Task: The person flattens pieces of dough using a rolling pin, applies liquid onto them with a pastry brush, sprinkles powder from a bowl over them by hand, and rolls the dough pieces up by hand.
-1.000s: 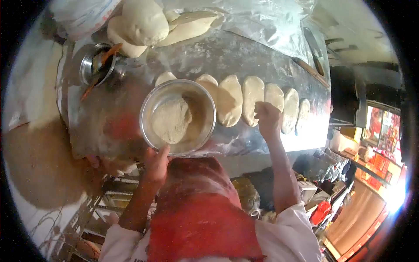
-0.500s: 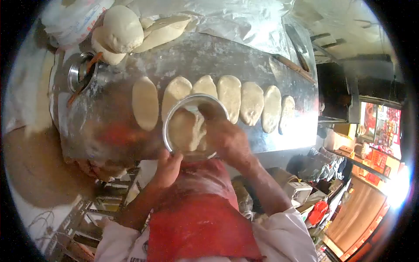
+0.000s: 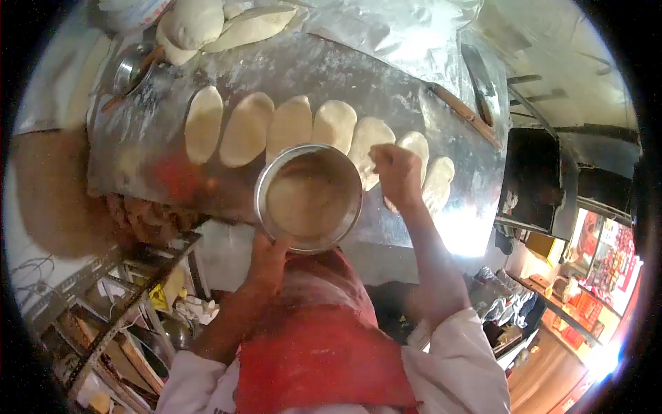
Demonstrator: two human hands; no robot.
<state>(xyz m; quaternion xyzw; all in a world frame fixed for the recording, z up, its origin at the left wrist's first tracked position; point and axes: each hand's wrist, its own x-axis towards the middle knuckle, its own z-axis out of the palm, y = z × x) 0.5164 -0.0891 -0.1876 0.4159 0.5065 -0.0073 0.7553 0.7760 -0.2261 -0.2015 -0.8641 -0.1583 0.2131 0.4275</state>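
Note:
My left hand [image 3: 267,265] grips the near-left rim of a round metal bowl [image 3: 350,208], tilted toward me in front of my apron. A pale tan layer [image 3: 303,203] covers the bowl's bottom; its kind is unclear. Over the right part of the row, my right hand [image 3: 400,172] is closed, its fingers pressed together. Whatever it holds, if anything, is hidden. Several flat oval dough pieces [image 3: 246,131] lie side by side on the metal worktable [image 3: 276,72]. Some at the right are partly covered by my hand, and the bowl overlaps the middle of the row.
A large lump of dough [image 3: 195,24] and a folded dough piece [image 3: 255,29] rest at the back left. Nearby stands a small metal bowl [image 3: 131,72] with a wooden-handled tool. A wooden stick [image 3: 463,114] lies at the right, beside plastic sheeting [image 3: 407,34]. A metal rack [image 3: 131,303] is lower left.
My right hand has come out of the bowl and moved right, above the dough pieces. The left hand still holds the bowl. The whole view has shifted and turned slightly.

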